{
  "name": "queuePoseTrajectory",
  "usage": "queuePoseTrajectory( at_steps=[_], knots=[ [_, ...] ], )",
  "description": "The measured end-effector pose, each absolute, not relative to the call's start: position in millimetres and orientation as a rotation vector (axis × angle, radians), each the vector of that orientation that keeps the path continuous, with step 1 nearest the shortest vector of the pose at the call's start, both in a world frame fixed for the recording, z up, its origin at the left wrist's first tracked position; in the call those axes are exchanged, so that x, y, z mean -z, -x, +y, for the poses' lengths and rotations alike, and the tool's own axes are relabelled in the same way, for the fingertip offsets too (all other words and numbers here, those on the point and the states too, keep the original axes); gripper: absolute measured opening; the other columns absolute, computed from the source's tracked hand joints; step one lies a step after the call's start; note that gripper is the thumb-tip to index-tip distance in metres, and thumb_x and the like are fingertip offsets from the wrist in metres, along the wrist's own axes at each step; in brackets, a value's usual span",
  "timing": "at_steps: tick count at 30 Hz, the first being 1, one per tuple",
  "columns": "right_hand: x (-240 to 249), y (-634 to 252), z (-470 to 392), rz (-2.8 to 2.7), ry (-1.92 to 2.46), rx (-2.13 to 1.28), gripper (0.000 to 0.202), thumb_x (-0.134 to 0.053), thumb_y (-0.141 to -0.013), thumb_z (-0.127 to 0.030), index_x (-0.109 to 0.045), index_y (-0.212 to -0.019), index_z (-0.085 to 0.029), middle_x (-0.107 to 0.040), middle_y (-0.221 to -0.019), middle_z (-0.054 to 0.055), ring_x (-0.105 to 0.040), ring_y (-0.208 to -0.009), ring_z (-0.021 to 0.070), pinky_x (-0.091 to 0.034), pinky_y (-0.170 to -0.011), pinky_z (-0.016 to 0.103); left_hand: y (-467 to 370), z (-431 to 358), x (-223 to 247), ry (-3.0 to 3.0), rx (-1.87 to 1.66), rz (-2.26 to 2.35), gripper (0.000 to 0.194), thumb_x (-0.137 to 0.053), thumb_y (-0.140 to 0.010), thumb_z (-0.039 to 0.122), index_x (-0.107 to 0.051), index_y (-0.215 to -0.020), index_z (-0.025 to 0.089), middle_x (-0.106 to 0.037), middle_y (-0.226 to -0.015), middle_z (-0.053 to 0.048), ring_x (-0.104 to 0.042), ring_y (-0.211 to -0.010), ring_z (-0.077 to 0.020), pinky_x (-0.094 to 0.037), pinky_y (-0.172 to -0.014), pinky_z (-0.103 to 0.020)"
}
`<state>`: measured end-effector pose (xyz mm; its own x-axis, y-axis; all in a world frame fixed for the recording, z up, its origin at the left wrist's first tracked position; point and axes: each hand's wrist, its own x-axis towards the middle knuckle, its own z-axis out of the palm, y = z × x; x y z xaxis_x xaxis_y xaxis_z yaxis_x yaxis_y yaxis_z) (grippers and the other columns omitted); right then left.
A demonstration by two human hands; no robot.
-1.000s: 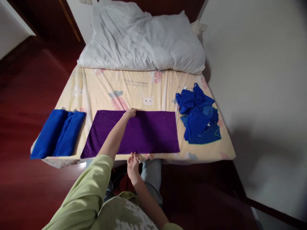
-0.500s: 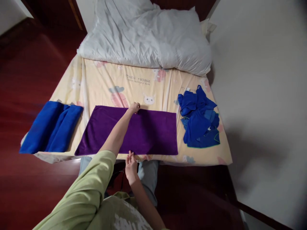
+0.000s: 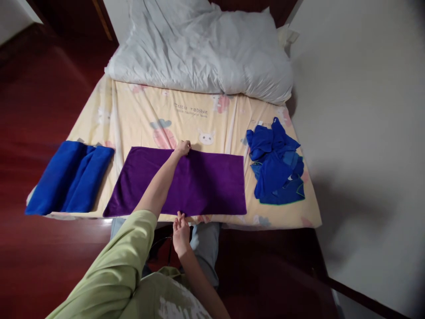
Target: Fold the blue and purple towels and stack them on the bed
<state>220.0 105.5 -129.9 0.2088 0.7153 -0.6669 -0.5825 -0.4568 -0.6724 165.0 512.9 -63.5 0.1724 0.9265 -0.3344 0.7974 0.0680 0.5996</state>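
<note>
A: Where to look for the purple cloth (image 3: 215, 181)?

B: On the bed (image 3: 133, 110), near the front edge. Lies spread out as a wide rectangle, with long edges running from side to side.

A: And with the left hand (image 3: 183, 148)?

B: Reaches across the purple cloth to the middle of its far edge, palm down, fingers partly bent and close together. Touches there, but cannot tell whether pinching any fabric.

A: With the right hand (image 3: 181, 233)?

B: Sits lower, at the near edge, turned palm up. Looks half open, with fingers loosely curled and fingertips at the hem. Cannot tell about a firm grip there either.

A: To the left of the purple cloth?

B: See a folded blue cloth (image 3: 64, 181), set apart, reaching the bed's front edge. Shows a lengthwise crease.

A: To the right?

B: Find a heap of blue cloths (image 3: 274, 164), crumpled and overlapping, with green trim on a lower piece. Lies near the purple cloth, without touching.

A: Farther back?

B: Notice white bedding (image 3: 206, 48), puffy and wrinkled, stretching across the bed. Look just in front for lettering on the sheet (image 3: 226, 119), plus a carrot and a rabbit face.
</note>
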Motion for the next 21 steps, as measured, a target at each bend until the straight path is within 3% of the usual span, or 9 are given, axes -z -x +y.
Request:
queuePoseTrajectory(
  at_steps=[4, 9, 15, 21],
  knots=[
    [118.5, -221.1, 108.3, -0.054, 1.328, -1.575, 0.033, -0.059, -0.088, -0.041, -0.068, -0.116, -0.026, -0.061, -0.142, 0.009, -0.067, -0.109, 0.0224, -0.056, -0.094, 0.042, -165.6, 513.3, 61.4, -1.748, -0.260, 1.654, 0.025, -0.053, -0.095, 0.023, -0.064, -0.115, 0.014, -0.068, -0.078, -0.005, -0.064, -0.062, -0.0132, -0.052, -0.079, -0.026],
    [109.3, -219.1, 114.9, -0.102, 1.404, -1.592, 0.036, -0.059, -0.089, -0.044, -0.067, -0.118, -0.025, -0.062, -0.140, 0.010, -0.068, -0.097, 0.0210, -0.057, -0.089, 0.038, -162.4, 506.9, 64.5, -1.742, -0.215, 1.626, 0.013, -0.065, -0.088, 0.025, -0.069, -0.096, 0.015, -0.063, -0.063, -0.001, -0.062, -0.058, -0.0139, -0.052, -0.077, -0.025],
    [102.6, -213.7, 114.4, 0.101, 1.369, -1.539, 0.035, -0.061, -0.089, -0.051, -0.068, -0.107, -0.022, -0.065, -0.136, 0.011, -0.069, -0.096, 0.0192, -0.057, -0.093, 0.037, -161.1, 505.2, 55.9, -1.733, -0.365, 1.626, 0.024, -0.054, -0.094, 0.023, -0.064, -0.114, 0.013, -0.067, -0.067, -0.003, -0.063, -0.058, -0.0136, -0.053, -0.076, -0.026],
    [83.5, -217.7, 117.1, 0.001, 1.359, -1.486, 0.041, -0.063, -0.088, -0.054, -0.069, -0.105, -0.017, -0.069, -0.129, 0.017, -0.071, -0.090, 0.0206, -0.057, -0.091, 0.041, -157.3, 492.8, 24.6, -1.710, -0.447, 1.607, 0.020, -0.054, -0.093, 0.018, -0.065, -0.109, 0.013, -0.066, -0.064, -0.002, -0.061, -0.054, -0.0121, -0.054, -0.072, -0.025]
  ],
)
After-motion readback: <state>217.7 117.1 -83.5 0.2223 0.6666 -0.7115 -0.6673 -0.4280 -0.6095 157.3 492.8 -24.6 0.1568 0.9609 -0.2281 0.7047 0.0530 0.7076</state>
